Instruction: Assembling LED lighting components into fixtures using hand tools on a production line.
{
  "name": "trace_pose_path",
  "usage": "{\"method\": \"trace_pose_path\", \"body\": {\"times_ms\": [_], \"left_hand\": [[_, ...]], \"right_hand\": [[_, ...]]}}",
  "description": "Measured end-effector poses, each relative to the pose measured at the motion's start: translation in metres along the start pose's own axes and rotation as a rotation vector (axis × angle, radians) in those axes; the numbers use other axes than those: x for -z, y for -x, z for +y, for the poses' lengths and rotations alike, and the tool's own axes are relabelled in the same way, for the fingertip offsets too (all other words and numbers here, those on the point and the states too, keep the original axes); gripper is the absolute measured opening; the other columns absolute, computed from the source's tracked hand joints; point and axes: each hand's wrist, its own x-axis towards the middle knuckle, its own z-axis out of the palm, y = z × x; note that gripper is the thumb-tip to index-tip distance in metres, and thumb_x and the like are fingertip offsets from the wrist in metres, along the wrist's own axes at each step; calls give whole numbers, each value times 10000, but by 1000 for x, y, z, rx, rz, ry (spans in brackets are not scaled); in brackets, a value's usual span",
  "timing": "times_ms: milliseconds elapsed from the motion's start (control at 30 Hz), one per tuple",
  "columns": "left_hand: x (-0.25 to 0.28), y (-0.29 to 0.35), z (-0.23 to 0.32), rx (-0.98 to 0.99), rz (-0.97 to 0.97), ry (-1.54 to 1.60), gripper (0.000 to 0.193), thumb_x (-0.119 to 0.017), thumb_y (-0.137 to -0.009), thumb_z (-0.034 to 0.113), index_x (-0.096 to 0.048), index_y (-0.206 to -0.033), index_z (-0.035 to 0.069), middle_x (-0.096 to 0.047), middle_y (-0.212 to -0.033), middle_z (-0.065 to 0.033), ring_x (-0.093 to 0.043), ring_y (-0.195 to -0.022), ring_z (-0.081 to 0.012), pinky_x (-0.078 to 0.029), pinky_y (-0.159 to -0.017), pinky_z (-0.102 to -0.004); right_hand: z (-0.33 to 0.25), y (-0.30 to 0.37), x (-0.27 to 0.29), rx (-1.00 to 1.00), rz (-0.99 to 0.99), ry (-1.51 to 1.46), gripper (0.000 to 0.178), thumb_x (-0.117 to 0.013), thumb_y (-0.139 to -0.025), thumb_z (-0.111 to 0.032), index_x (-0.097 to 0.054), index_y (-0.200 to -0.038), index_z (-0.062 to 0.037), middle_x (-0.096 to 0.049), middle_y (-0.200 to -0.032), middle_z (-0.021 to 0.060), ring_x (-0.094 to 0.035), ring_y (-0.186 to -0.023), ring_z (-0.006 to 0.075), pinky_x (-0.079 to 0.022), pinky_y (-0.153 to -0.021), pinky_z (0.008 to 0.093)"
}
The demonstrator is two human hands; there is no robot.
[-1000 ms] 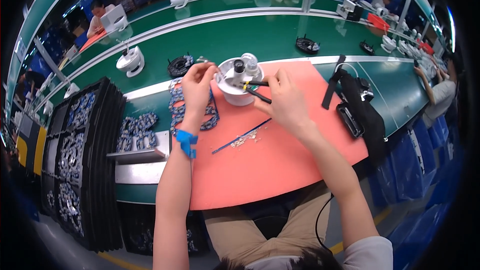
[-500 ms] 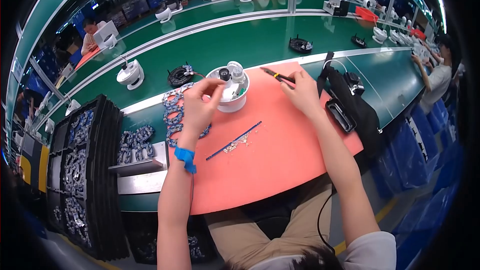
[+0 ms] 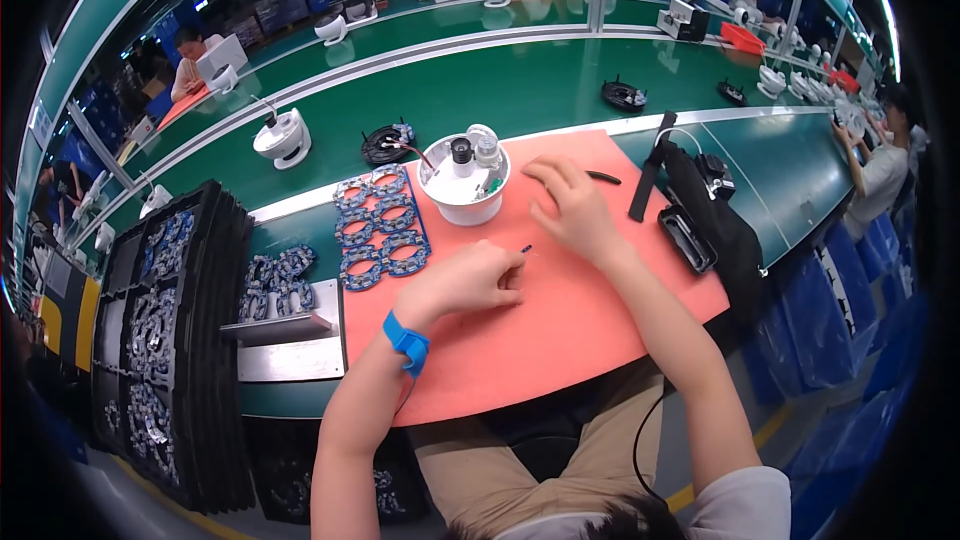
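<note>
My left hand is low over the salmon-coloured mat, a blue band on its wrist. Its fingers are bent down and closed; what they hold, if anything, is hidden. Just past them shows the tip of a thin blue strip; the rest is covered. My right hand is open, fingers spread, beside a round white camera housing with a black lens and a wire inside. Behind the right hand a dark handle of the pliers lies on the mat.
Left of the housing is a panel of blue ring-shaped circuit boards. Stacked black trays stand far left, near a metal bracket. A black bag lies right. Black round parts and a white camera sit on the green bench.
My right hand has let go of the pliers and come nearer the housing. My left hand has moved from the housing down to the mat, covering the strip and the small white bits.
</note>
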Motion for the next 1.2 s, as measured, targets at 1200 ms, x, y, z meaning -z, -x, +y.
{"method": "trace_pose_path", "body": {"times_ms": [1200], "left_hand": [[49, 51, -107, 785, 898, -582, 348, -609, -860, 297, -576, -1002, -19, -641, -963, -248, -633, -912, -405, -519, -765, -482]], "right_hand": [[26, -60, -86, -137, -164, -188, 165, -594, -817, -70, -613, -971, -14, -568, -995, 153, -624, -856, 284, -514, -761, 392]]}}
